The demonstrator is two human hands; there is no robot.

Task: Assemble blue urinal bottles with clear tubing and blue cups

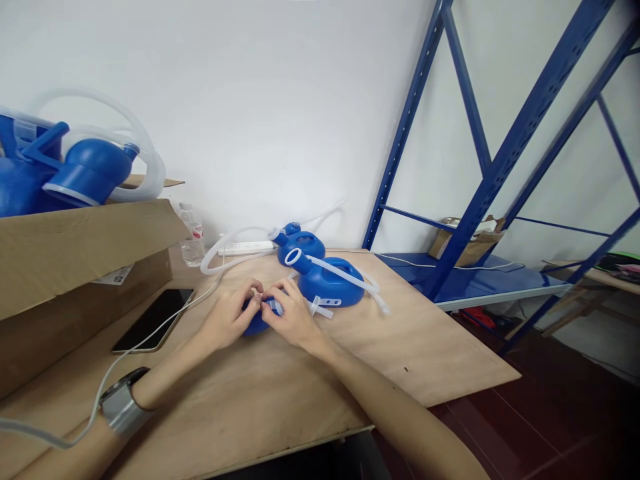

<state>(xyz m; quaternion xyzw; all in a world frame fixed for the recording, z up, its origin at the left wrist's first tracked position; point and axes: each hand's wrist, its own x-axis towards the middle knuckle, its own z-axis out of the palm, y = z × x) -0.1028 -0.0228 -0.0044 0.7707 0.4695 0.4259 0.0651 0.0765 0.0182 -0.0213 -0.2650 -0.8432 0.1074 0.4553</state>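
Note:
My left hand (233, 317) and my right hand (293, 320) meet over a small blue plastic part (254, 325) on the wooden table (280, 393). Both hands have their fingers pinched together on the part and on a short clear tube end (273, 305) between them. Just behind my right hand lies a blue plastic vessel (330, 283) with a round open spout and a clear tube across it. A second blue vessel (300, 241) lies farther back, with a clear hose (225, 250) looping from it. My left wrist wears a grey band.
A cardboard box (75, 267) at the left holds more blue vessels (85, 170) and hoses. A phone (155, 319) on a white cable, a water bottle (191, 235) and a power strip (246, 248) sit behind. Blue metal shelving (480, 193) stands at the right.

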